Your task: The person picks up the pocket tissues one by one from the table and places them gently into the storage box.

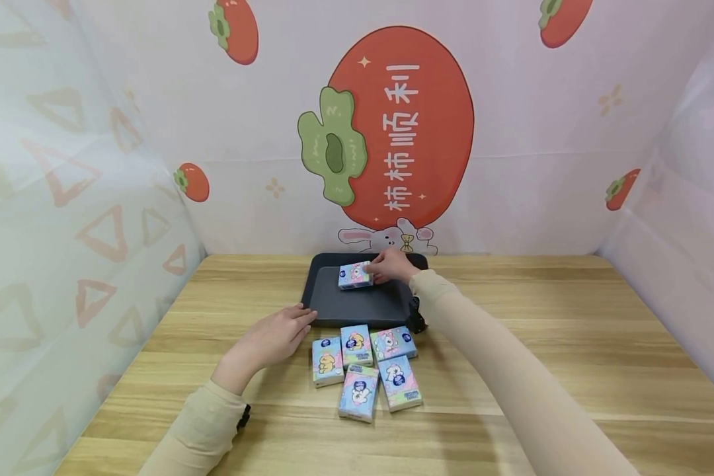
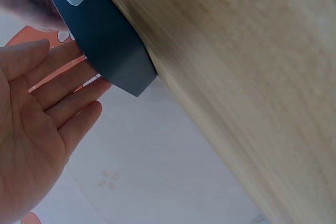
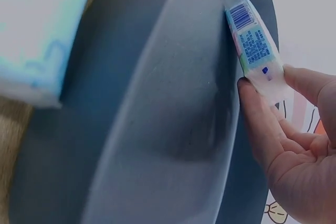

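My right hand (image 1: 393, 266) pinches one end of a small tissue pack (image 1: 354, 275) over the back part of a dark grey tray (image 1: 351, 307). In the right wrist view, thumb and fingers grip the pack (image 3: 255, 45), its barcode end facing the camera, close over the tray floor (image 3: 163, 108). The left hand (image 1: 274, 337) lies at the tray's front left corner, fingertips right at the rim. Its fingers (image 2: 65, 85) look straight in the left wrist view. Several similar blue and pink tissue packs (image 1: 357, 346) lie on the table just in front of the tray.
The wooden table (image 1: 529, 330) reaches a printed cloth backdrop (image 1: 512, 211) behind the tray. Cloth side walls (image 1: 89, 198) stand left and right. A small black object (image 1: 416, 316) shows beside the right sleeve, at the tray's right edge.
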Tool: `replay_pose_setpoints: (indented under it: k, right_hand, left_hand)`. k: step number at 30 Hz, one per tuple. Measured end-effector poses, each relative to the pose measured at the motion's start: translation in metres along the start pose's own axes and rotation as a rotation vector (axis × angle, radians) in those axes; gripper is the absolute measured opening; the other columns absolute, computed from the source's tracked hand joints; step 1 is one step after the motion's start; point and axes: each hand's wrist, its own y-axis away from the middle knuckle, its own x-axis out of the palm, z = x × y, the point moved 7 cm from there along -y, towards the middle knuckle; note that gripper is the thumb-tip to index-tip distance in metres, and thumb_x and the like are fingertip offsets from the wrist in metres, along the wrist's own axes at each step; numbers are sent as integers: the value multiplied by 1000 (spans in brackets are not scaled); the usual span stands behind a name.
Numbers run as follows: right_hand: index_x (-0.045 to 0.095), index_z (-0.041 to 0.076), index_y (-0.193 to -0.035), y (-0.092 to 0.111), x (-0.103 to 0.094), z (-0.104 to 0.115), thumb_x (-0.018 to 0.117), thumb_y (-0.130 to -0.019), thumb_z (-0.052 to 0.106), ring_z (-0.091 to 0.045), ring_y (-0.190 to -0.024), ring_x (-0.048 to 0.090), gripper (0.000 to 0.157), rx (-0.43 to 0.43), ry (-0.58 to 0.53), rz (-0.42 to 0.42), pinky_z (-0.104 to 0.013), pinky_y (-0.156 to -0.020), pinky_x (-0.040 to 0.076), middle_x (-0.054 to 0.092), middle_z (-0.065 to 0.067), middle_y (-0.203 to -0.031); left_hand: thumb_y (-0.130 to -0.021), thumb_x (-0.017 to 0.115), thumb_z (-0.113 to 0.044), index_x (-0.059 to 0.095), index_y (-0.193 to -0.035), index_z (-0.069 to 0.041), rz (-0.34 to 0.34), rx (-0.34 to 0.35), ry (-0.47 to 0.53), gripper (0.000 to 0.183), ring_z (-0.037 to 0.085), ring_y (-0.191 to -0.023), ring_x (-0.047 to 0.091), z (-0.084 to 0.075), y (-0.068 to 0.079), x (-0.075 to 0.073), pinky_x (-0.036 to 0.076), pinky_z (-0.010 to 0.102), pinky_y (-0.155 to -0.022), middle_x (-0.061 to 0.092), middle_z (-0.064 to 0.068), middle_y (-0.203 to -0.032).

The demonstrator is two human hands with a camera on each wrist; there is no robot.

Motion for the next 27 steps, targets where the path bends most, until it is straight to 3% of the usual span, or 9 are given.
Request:
replay_pose_setpoints:
  k: [7,14,21,27]
  right_hand:
    - [70,-1,-105,-3,1,0,67,-89,26,-18,-82,70,31,51,-36,19,-28,-78,59,71,-11,-98]
    - [65,-3,-110,-2,5,-1,65,-91,21,-28,-98,68,31,133,-143,-14,-36,-91,54,67,-18,-109]
    - [61,-2,-110,-10,10,-8,67,-89,22,-21,-85,70,31,195,-229,-37,-34,-88,56,67,-14,-100]
    - [56,-4,-116,-5,16,-4,66,-90,17,-23,-94,69,35,225,-321,-13,-34,-92,54,64,-17,-107]
  left_hand:
    - [-99,50,-19,59,-129,-4,4,-4,-2,35,33,-124,53,0,1,-1,45,48,-103,56,18,-132]
    - [-99,49,-19,59,-128,-4,-7,5,8,35,33,-124,53,-1,1,-2,45,48,-102,57,18,-132]
    - [-99,50,-18,59,-128,-2,-13,15,2,35,34,-124,53,-1,1,-1,45,48,-102,57,19,-132]
    - [-99,49,-20,59,-129,-4,-9,11,-1,35,33,-125,52,1,1,0,45,48,-103,56,18,-132]
